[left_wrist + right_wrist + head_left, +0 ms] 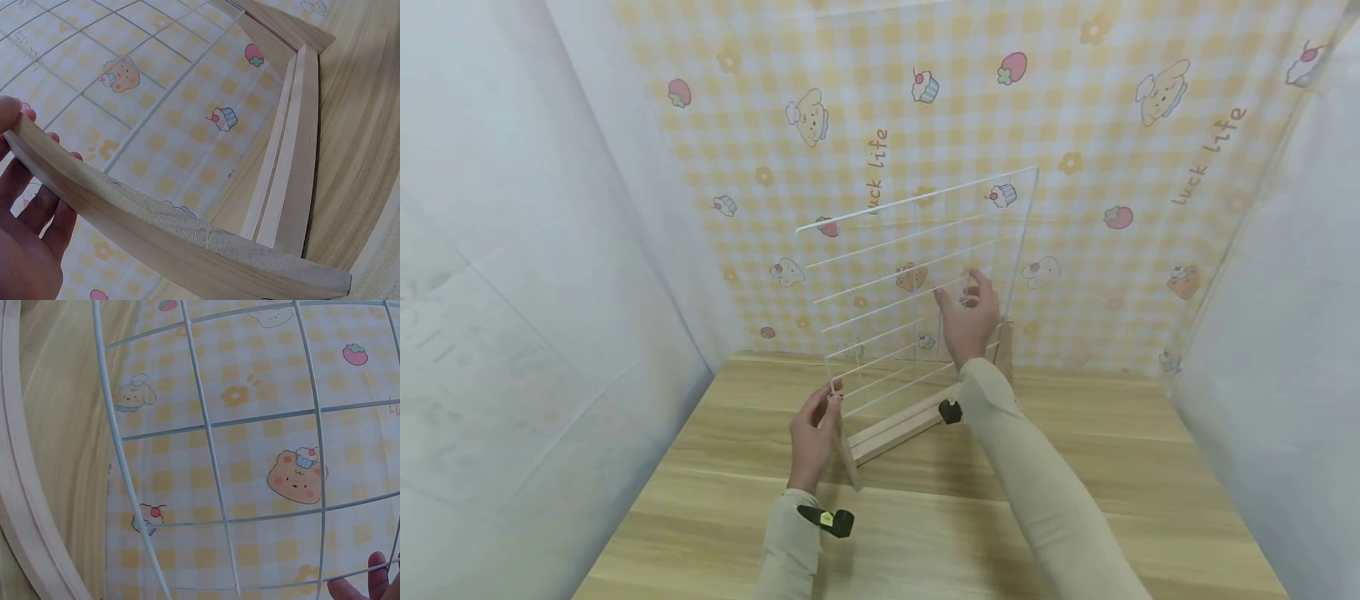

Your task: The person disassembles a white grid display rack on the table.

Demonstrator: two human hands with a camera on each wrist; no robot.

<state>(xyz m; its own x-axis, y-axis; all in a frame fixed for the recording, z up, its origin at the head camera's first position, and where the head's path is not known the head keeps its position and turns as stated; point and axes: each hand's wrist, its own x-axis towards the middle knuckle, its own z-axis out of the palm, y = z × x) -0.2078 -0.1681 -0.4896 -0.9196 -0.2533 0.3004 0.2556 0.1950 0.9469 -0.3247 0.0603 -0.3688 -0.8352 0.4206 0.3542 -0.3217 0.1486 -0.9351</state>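
A white wire grid panel (917,197) stands upright at a slant over a wooden stand. The stand has two side pieces and a grooved crossbar (284,162) between them. My left hand (811,437) grips the upper end of the near wooden side piece (187,231), thumb on one face and fingers on the other. Farther right and higher, my right hand (972,321) holds the grid's wires with thumb and curled fingers. Only its fingertips (378,575) show in the right wrist view, at a wire in the lower right corner. The far side piece (1004,354) is partly hidden behind my right forearm.
The stand rests on a wood-grain table (1090,467). Behind it hangs a yellow checked cloth (1075,100) with cartoon prints. White sheets (512,250) close off both sides. Each sleeve carries a small black camera (842,522) at the wrist.
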